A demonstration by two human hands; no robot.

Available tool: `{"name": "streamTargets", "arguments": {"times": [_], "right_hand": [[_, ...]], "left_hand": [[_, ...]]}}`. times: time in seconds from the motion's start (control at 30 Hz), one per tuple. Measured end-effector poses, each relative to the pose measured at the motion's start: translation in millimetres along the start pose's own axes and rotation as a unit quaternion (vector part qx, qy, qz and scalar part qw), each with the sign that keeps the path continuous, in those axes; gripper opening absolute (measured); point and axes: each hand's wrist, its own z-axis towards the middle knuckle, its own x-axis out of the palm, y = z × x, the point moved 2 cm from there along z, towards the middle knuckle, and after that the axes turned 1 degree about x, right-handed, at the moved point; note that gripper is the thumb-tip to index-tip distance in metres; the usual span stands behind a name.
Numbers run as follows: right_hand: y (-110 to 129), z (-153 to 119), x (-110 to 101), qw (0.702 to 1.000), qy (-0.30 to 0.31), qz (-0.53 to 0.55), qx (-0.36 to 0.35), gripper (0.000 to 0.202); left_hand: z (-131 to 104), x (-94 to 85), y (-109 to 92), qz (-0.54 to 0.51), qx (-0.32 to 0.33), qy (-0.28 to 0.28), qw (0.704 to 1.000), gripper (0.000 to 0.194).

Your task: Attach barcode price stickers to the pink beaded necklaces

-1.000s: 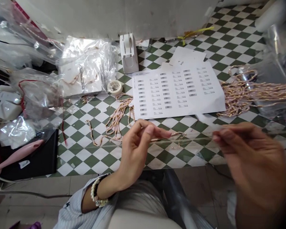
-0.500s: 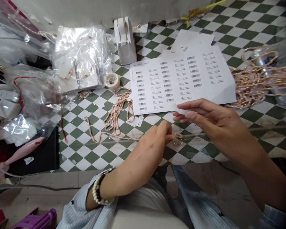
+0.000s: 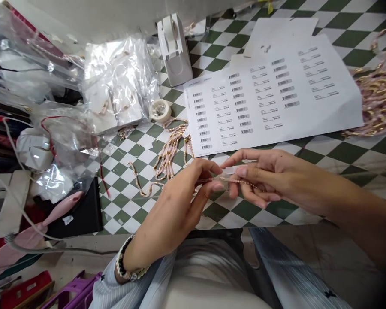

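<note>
A thin strand of pink and gold beads (image 3: 225, 179) stretches between my two hands above the checkered table (image 3: 122, 214). My left hand (image 3: 176, 206), with bead bracelets (image 3: 124, 262) at its wrist, is closed with the strand between thumb and index finger. Its tail (image 3: 137, 180) lies on the table to the left. My right hand (image 3: 283, 176) pinches a small white label (image 3: 230, 170) between thumb and fingers, right beside the strand. The strand's other end passes across the right fingers. Just beyond lies a sheet of barcode labels (image 3: 257, 133).
More pink and gold strands (image 3: 172, 146) lie left of the sheet, and a larger heap (image 3: 379, 94) lies at right. A tape dispenser (image 3: 180, 71), a tape roll (image 3: 161, 110) and plastic bags (image 3: 122, 81) stand behind. A pink-handled tool (image 3: 62, 206) rests at left.
My right hand has come down and left with the label, meeting my left hand at the strand. The strand has been lifted and now runs across both hands. The camera view has shifted.
</note>
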Motion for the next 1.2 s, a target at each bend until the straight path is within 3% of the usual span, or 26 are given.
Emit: {"name": "streamTargets", "arguments": {"times": [0.2, 0.3, 0.43, 0.53, 0.67, 0.83, 0.93, 1.03, 1.2], "right_hand": [[10, 4, -1, 0.996, 0.029, -0.085, -0.007, 0.033], [12, 5, -2, 0.991, 0.047, -0.120, 0.025, 0.035], [14, 7, -4, 0.987, -0.003, -0.159, 0.036, 0.034], [16, 9, -4, 0.983, -0.022, -0.182, 0.028, 0.037], [15, 13, 1, 0.975, 0.013, -0.222, 0.026, 0.040], [9, 15, 6, 0.966, -0.021, -0.258, 0.022, 0.046], [6, 15, 8, 0.976, -0.019, -0.218, 0.006, 0.037], [3, 14, 7, 0.980, -0.035, -0.195, -0.008, 0.028], [-5, 8, 5, 0.974, -0.072, -0.211, -0.039, 0.026]], "left_hand": [[-2, -3.3, -3, 0.063, 0.061, -0.026, 0.996, 0.010], [-4, -4.6, -2, 0.067, 0.100, -0.061, 0.991, 0.009], [-6, -7.8, 3, 0.037, 0.131, -0.088, 0.987, 0.010], [-6, -8.7, 7, 0.025, 0.120, -0.088, 0.988, 0.008], [-6, -6.1, 10, 0.020, 0.090, -0.125, 0.988, 0.003], [-7, -5.0, 12, 0.036, 0.094, -0.152, 0.983, 0.009], [-7, -8.3, 15, 0.053, 0.099, -0.144, 0.983, 0.006], [-9, -10.2, 20, 0.070, 0.078, -0.135, 0.985, 0.021], [-12, -8.8, 25, 0.038, 0.029, -0.098, 0.994, 0.013]]}}
